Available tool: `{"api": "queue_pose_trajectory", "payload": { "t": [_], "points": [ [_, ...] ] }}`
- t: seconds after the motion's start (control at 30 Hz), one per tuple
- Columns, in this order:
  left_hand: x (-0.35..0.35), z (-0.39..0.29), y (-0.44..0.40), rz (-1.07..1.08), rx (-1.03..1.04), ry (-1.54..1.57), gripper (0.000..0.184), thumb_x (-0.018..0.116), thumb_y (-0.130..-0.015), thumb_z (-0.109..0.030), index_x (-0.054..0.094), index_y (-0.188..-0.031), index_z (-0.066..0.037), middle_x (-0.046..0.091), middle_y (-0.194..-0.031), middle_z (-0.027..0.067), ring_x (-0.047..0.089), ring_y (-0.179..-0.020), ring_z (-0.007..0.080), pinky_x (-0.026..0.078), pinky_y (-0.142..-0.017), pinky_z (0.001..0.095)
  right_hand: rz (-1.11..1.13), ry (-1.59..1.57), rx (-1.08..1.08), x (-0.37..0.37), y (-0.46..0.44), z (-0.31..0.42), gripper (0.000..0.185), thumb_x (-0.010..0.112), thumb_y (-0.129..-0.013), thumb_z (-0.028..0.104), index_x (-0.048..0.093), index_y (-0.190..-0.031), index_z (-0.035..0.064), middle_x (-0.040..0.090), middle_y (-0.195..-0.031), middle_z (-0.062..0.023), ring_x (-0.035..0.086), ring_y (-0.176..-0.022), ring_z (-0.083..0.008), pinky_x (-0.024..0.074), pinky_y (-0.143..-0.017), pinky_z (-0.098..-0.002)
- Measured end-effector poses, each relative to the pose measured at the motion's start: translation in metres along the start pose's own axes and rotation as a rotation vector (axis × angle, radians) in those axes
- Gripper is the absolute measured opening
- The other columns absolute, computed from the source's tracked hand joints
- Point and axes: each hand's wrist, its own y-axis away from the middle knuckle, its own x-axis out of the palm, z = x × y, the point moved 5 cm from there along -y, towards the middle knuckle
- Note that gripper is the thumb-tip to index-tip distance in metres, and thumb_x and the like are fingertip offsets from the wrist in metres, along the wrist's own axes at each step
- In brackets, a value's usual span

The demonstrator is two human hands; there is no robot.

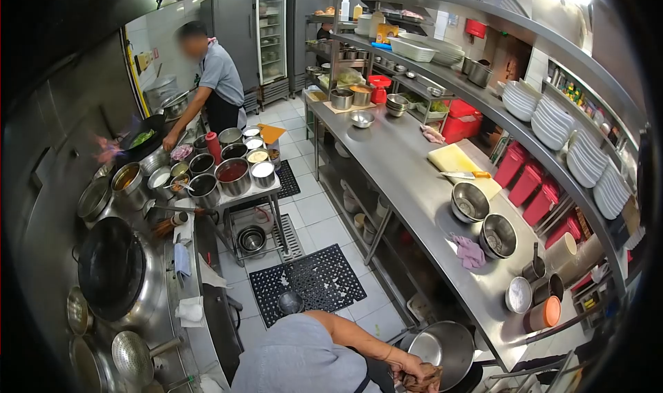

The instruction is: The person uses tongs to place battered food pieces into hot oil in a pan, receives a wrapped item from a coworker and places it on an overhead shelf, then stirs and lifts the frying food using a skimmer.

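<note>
From the bottom edge, my left arm in a grey sleeve reaches right across a black apron. My left hand (406, 367) is bent down beside the rim of a large steel pot (447, 351). Its fingers appear curled at a brown, wrinkled mass (423, 378); its kind and the exact grip are unclear. The inside of the pot shows bare metal at the visible part. I cannot make out my right hand at the lower edge.
A co-worker (222, 82) stands at the far stove, one arm towards a wok (143, 134) near flames. Sauce pots (233, 175) crowd a small table. A steel counter (387, 165) carries a knife (464, 175) and bowls (498, 235). Black mats (307, 282) cover floor tiles.
</note>
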Motion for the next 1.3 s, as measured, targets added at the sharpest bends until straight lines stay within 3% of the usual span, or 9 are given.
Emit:
{"api": "queue_pose_trajectory", "payload": {
  "t": [0.17, 0.23, 0.33, 0.5, 0.73, 0.87, 1.0, 1.13, 1.3],
  "points": [
    [-0.024, 0.041, -0.046, 0.098, 0.051, 0.104, 0.049, 0.064, -0.077, -0.020, 0.050, -0.123, -0.010, 0.056, -0.075, 0.0033, 0.051, -0.051, 0.0091, 0.036, -0.037, 0.0210, -0.030, -0.137, -0.057, 0.045, 0.000, 0.001, 0.054, 0.062, -0.081, 0.003, 0.042, -0.131, 0.0050, 0.053, -0.122, -0.0151, 0.056, -0.110, -0.0292, 0.0535, -0.083, -0.0421],
    [0.012, -0.007, 0.018, 0.204, 0.065, 0.096, 0.045, 0.060, -0.082, -0.018, 0.048, -0.125, -0.011, 0.051, -0.070, -0.0019, 0.044, -0.052, 0.0046, 0.034, -0.041, 0.0192, -0.161, -0.102, -0.202, 0.002, 0.008, -0.010, 0.052, 0.061, -0.077, -0.003, 0.046, -0.126, 0.0036, 0.054, -0.119, -0.0141, 0.057, -0.109, -0.0283, 0.0537, -0.085, -0.0410],
    [0.013, 0.005, 0.027, 0.122, -0.130, 0.132, 0.051, 0.062, -0.083, -0.013, 0.045, -0.131, -0.012, 0.058, -0.092, 0.0031, 0.056, -0.072, 0.0104, 0.045, -0.054, 0.0226, -0.357, 0.095, -0.233, -0.012, 0.026, -0.023, 0.054, 0.071, -0.078, 0.004, 0.047, -0.127, 0.0026, 0.055, -0.114, -0.0134, 0.057, -0.104, -0.0223, 0.0518, -0.083, -0.0333],
    [0.037, 0.006, 0.015, 0.253, -0.192, 0.128, 0.055, 0.063, -0.085, -0.009, 0.037, -0.134, -0.010, 0.056, -0.114, 0.0092, 0.060, -0.098, 0.0208, 0.055, -0.074, 0.0350, -0.514, 0.124, -0.331, -0.018, 0.068, -0.022, 0.045, 0.067, -0.086, 0.013, 0.051, -0.127, 0.0049, 0.053, -0.105, -0.0099, 0.051, -0.100, -0.0168, 0.0465, -0.083, -0.0274],
    [0.101, 0.042, 0.004, 0.530, -0.434, 0.137, 0.061, 0.067, -0.087, -0.022, 0.034, -0.136, -0.007, 0.050, -0.128, 0.0152, 0.057, -0.111, 0.0307, 0.052, -0.088, 0.0531, -0.674, 0.292, -0.399, -0.048, 0.141, -0.034, 0.039, 0.064, -0.087, 0.010, 0.054, -0.124, 0.0044, 0.059, -0.109, -0.0137, 0.055, -0.103, -0.0197, 0.0483, -0.087, -0.0326],
    [0.134, 0.059, 0.006, 0.616, -0.619, 0.242, 0.064, 0.065, -0.088, -0.029, 0.032, -0.138, -0.005, 0.048, -0.133, 0.0164, 0.053, -0.117, 0.0339, 0.043, -0.096, 0.0600, -0.827, 0.255, -0.352, -0.059, 0.184, -0.028, 0.042, 0.070, -0.085, 0.019, 0.056, -0.121, 0.0027, 0.061, -0.107, -0.0126, 0.057, -0.100, -0.0183, 0.0492, -0.085, -0.0308],
    [0.166, 0.062, -0.001, 0.617, -0.623, 0.198, 0.061, 0.064, -0.088, -0.030, 0.036, -0.135, -0.004, 0.053, -0.127, 0.0153, 0.054, -0.115, 0.0317, 0.041, -0.099, 0.0589, -0.908, 0.202, -0.512, -0.079, 0.212, -0.036, 0.047, 0.072, -0.083, 0.029, 0.058, -0.119, 0.0025, 0.062, -0.107, -0.0149, 0.059, -0.101, -0.0211, 0.0495, -0.085, -0.0321],
    [0.180, 0.078, -0.038, 0.603, -0.581, -0.017, 0.053, 0.063, -0.089, -0.031, 0.041, -0.132, -0.009, 0.057, -0.120, 0.0104, 0.058, -0.109, 0.0238, 0.046, -0.096, 0.0449, -1.006, 0.197, -0.676, -0.096, 0.229, -0.040, 0.045, 0.069, -0.086, 0.025, 0.056, -0.121, -0.0004, 0.060, -0.109, -0.0137, 0.057, -0.102, -0.0209, 0.0486, -0.088, -0.0329],
    [0.228, 0.100, -0.066, 0.573, -0.620, -0.116, 0.050, 0.064, -0.088, -0.031, 0.043, -0.130, -0.012, 0.055, -0.121, 0.0064, 0.055, -0.110, 0.0206, 0.045, -0.095, 0.0395, -1.242, 0.424, -0.634, -0.126, 0.241, -0.053, 0.059, 0.065, -0.089, 0.029, 0.043, -0.136, 0.0004, 0.039, -0.134, -0.0202, 0.053, -0.113, -0.0261, 0.0485, -0.090, -0.0349]
  ]
}}
